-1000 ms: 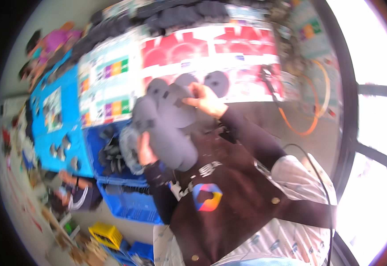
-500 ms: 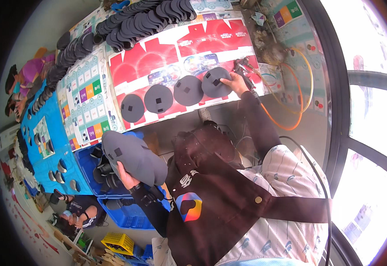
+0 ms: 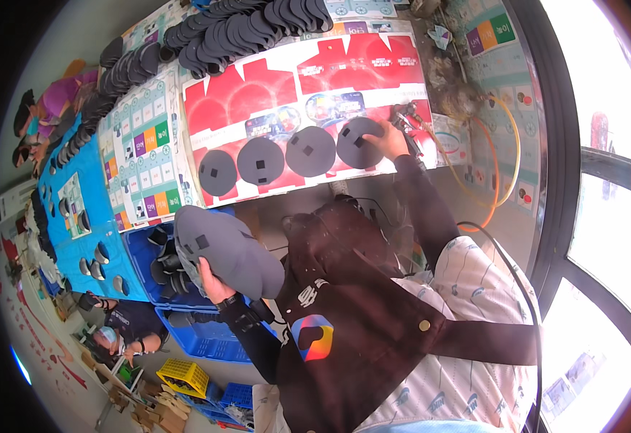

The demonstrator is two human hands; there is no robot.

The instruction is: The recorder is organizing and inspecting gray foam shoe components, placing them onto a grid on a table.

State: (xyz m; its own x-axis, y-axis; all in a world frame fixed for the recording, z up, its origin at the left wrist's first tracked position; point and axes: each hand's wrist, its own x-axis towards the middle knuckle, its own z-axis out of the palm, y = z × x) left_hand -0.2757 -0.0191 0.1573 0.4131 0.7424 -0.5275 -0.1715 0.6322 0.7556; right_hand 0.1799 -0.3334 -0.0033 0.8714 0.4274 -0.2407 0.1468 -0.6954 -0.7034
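Observation:
My left hand (image 3: 216, 283) grips a thick stack of dark grey rounded pads (image 3: 232, 249), held tilted in front of the table's near edge. A small black square shows on the stack's top piece. On the red printed sheet, my right hand (image 3: 390, 141) has its bent fingers at the right side of a dark grey disc (image 3: 355, 154); the fingertips are partly hidden. Leftward from it lie three more discs in a row: one (image 3: 311, 162), another (image 3: 260, 153) and a third (image 3: 218, 184). Each carries one or two small dark squares.
Overlapping dark grey pads (image 3: 236, 40) line the table's far side. A metal air tool (image 3: 411, 126) with yellow and orange hoses lies right of my right hand. Blue crates (image 3: 203, 335) stand below left, near a yellow crate (image 3: 183, 377). A seated co-worker (image 3: 131, 328) is at lower left.
The rightmost disc has shifted slightly toward me and to the right, with my right hand's fingers now more bent over it. My left hand still holds the stack. The whole view has moved slightly.

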